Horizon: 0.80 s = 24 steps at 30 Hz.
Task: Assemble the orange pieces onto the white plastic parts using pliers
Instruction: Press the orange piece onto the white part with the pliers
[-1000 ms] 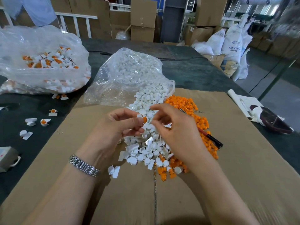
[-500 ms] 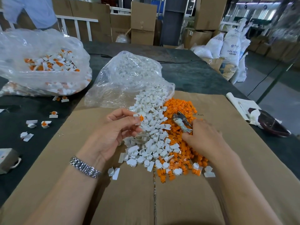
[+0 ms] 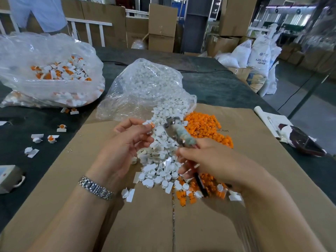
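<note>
Orange shows at the fingertips of the left hand point(image 3: 127, 144), which pinches a small white plastic part with an orange piece point(image 3: 150, 125) seated in it, raised above the pile. Its wrist wears a metal bracelet point(image 3: 96, 188). The right hand point(image 3: 214, 162) is clenched around the pliers point(image 3: 179, 132); their cloth-wrapped head points up and left, close to the held part but apart from it, blurred by motion, and a dark handle juts out below the palm. Beneath both hands a heap of loose white plastic parts point(image 3: 160, 160) spills from a clear bag point(image 3: 145, 88) onto a cardboard sheet point(image 3: 145, 224) covering the dark desk point(image 3: 218, 84). Loose orange pieces point(image 3: 203, 124) lie just beside the white heap on its right, some mixed in near the front. At far left a second clear bag point(image 3: 45, 70) holds assembled white-and-orange parts, with a few more scattered on the desk near it.
</note>
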{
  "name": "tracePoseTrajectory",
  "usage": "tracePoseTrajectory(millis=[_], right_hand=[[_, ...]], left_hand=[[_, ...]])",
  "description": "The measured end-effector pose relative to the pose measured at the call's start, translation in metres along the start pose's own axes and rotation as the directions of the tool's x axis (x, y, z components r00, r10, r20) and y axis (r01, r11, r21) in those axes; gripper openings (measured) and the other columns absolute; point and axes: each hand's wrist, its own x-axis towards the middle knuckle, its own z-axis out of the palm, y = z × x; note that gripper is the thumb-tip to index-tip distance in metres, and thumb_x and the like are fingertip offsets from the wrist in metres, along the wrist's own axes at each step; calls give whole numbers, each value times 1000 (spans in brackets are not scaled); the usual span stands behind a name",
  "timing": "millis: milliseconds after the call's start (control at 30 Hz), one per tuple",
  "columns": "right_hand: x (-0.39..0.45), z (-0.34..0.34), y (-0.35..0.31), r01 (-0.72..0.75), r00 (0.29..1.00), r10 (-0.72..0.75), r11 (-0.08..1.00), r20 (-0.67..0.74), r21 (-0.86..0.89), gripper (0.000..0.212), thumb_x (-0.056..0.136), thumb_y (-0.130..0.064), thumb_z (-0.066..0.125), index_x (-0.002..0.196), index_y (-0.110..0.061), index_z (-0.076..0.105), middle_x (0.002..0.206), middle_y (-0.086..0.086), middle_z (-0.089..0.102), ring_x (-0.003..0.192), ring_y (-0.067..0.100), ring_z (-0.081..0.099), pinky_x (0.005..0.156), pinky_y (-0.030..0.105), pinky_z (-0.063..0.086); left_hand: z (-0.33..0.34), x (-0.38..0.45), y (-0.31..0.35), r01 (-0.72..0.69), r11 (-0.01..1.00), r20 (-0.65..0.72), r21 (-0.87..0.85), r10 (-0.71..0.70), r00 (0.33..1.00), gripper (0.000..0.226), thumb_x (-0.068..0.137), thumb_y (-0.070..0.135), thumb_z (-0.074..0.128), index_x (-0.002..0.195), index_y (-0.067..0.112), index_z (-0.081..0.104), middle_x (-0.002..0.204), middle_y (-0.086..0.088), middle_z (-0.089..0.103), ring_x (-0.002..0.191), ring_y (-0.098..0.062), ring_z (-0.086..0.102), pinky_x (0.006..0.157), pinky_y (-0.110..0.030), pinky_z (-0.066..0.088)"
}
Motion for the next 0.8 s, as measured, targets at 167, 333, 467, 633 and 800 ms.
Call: tracePoseTrajectory(millis=[167,333,467,633,800], right_hand=[[-1,18,-12,22,999,-19,994,30,-102,24,107,-36,46,100,-16,59,99,5,73,71,2,68,62,16,54],[-4,23,-15,28,999,-26,990,19,-138,30,106,-43,44,101,-18,60,97,2,75,81,8,70,72,22,54],[-3,24,-13,34,999,-34,987,7,-157,33,105,-47,44,101,-18,60,93,-3,75,85,10,71,78,30,55],[0,29,-12,92,995,-96,987,-18,-135,29,106,-45,43,89,-24,53,78,-2,66,55,-3,58,52,11,43],[3,39,-8,142,976,-177,960,-130,-240,36,104,-52,42,81,-25,50,73,2,64,60,12,60,68,37,56]], left_hand=[[2,-1,1,-28,1000,-1,3,28,1000,19,69,17,83,82,15,69,80,-6,73,62,-15,67,56,-19,55],[0,1,2,-48,998,2,44,48,999,13,72,15,80,79,15,69,80,-7,72,62,-16,67,56,-20,55],[1,0,1,-58,995,10,87,57,998,18,73,13,78,85,9,65,79,-9,72,62,-17,66,56,-21,55],[1,0,0,-76,986,-5,146,78,997,17,73,15,79,85,10,69,79,-10,72,64,-17,67,58,-22,56],[3,-2,-1,-57,986,-13,155,60,998,15,72,15,79,82,10,68,74,-8,70,62,-16,67,57,-20,56]])
